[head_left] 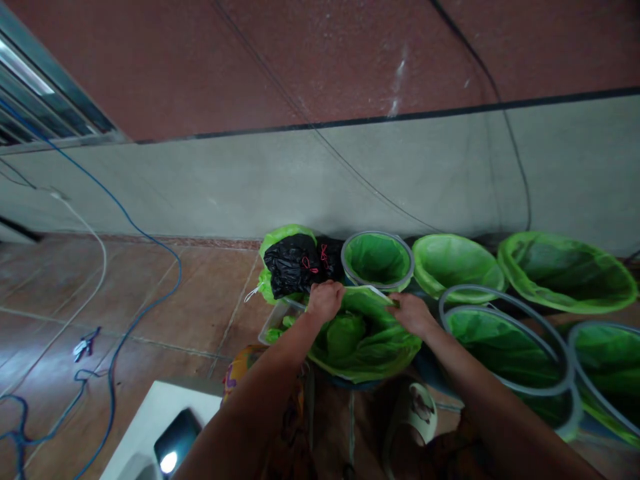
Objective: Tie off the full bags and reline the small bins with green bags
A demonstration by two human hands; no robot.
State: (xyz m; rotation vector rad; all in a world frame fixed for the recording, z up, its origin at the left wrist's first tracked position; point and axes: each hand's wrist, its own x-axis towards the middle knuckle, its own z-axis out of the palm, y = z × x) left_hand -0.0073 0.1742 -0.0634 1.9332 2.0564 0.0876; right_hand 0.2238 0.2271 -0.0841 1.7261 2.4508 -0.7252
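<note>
In front of me stands a bin lined with a green garbage bag (pixel 370 357), its mouth spread wide and a bunched green lump inside. My left hand (pixel 326 300) is closed on the far left part of the bag's rim. On the far right part, my right hand (pixel 413 313) pinches the same rim. A white strip, perhaps a drawstring, runs along the edge between both hands. Most of the bin beneath is hidden by the bag. Just beyond my left hand lie black bags with red ties (pixel 293 265).
Green-lined bins, one a grey-rimmed bin (pixel 377 260), line the wall and continue right. A loose grey ring (pixel 530 320) rests over another bin. A clear tub (pixel 270 323) sits left. A phone (pixel 177 440) lies on a white surface; a blue cable (pixel 145 313) crosses the floor.
</note>
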